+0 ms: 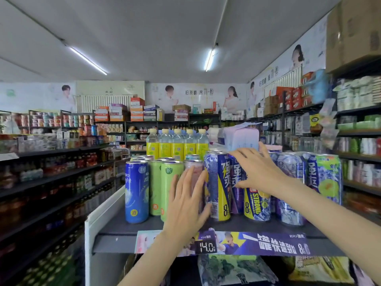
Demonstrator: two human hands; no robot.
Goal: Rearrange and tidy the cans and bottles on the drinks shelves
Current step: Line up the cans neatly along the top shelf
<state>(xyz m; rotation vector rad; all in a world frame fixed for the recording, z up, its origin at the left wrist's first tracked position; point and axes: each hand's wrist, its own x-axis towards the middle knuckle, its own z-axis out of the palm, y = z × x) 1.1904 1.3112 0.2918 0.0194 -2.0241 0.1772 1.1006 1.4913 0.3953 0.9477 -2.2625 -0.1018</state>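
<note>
Shop aisle, grey shelf (115,226): my left hand (186,200) flat & open beside purple-yellow can (218,186); right hand (258,171) spread over can tops, gripping nothing.

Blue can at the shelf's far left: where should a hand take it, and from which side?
Take the blue can round its mid-body from the front or its open left side. It stands upright at the shelf corner, with a green can close on its right, so a grip from that side is blocked.
</note>
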